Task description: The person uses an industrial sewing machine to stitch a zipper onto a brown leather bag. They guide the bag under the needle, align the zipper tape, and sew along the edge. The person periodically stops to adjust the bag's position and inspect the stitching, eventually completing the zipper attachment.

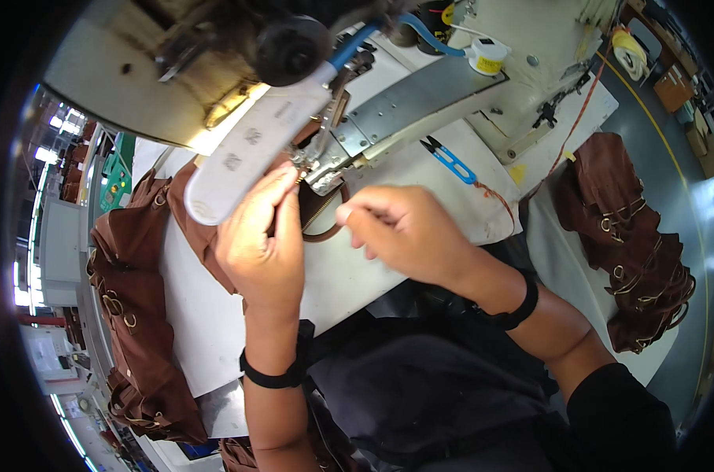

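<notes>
A sewing machine [365, 130] with a bare metal arm stands in front of me. My left hand [261, 240] is at its presser foot, the fingers pressed together on a brown bag piece [202, 208]. Part of that piece is hidden behind the long pale machine cover [254, 149]. Between my hands, a zipper [317, 211] with gold-coloured teeth and a curved brown edge hangs below the foot. My right hand [404, 232] is just right of this edge, its fingers curled in and thumb pressed to them. What they hold, if anything, is too small to make out.
Blue thread snips [451, 160] tied to a reddish cord lie on the white table [337, 267]. Brown bags [140, 315] are piled at the left, and more brown bags [620, 236] at the right. A white bottle [487, 57] stands on the machine bed.
</notes>
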A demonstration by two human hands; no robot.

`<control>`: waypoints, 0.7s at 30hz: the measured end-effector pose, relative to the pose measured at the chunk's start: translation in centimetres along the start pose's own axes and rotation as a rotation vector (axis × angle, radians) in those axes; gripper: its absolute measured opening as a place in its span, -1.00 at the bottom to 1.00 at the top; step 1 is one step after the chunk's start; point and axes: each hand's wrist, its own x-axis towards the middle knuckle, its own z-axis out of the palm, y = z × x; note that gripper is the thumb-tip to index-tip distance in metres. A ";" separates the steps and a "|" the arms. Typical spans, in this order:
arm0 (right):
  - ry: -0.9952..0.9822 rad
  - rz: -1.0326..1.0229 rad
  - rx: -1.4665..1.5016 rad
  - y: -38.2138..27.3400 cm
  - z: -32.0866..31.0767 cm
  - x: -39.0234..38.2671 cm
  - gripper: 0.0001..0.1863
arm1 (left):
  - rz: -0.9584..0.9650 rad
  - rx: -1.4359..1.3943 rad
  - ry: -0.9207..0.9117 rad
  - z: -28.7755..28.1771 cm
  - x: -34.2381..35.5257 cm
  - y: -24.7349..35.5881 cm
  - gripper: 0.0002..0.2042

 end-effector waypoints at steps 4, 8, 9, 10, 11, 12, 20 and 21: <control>-0.007 -0.169 -0.046 2.4 3.4 -0.6 -0.60 | -0.005 -0.038 -0.016 -0.4 0.4 0.1 -0.82; 0.099 -0.265 0.098 3.6 6.8 0.9 -0.49 | 0.123 0.034 -0.384 -3.6 3.7 -0.3 -0.79; 0.077 -0.241 0.170 3.4 7.7 1.6 -0.56 | 0.123 0.125 -0.406 -4.1 4.2 -0.7 -0.78; 0.055 -0.220 0.241 3.1 8.4 2.4 -0.62 | 0.125 0.217 -0.425 -4.4 4.8 -1.2 -0.76; 0.033 -0.198 0.311 2.8 8.9 3.0 -0.68 | 0.221 0.216 -0.486 -4.6 5.5 -2.3 -0.75; 0.055 -0.171 0.368 2.7 9.4 3.4 -0.72 | 0.176 0.224 -0.572 -4.3 6.2 -2.2 -0.79; -0.143 0.047 0.697 0.1 8.9 2.4 -0.83 | 0.212 0.197 -0.830 -5.6 8.4 -2.8 -0.83; -0.177 0.075 0.702 -0.8 8.1 1.8 -0.79 | 0.219 0.155 -0.858 -6.1 9.1 -1.9 -0.82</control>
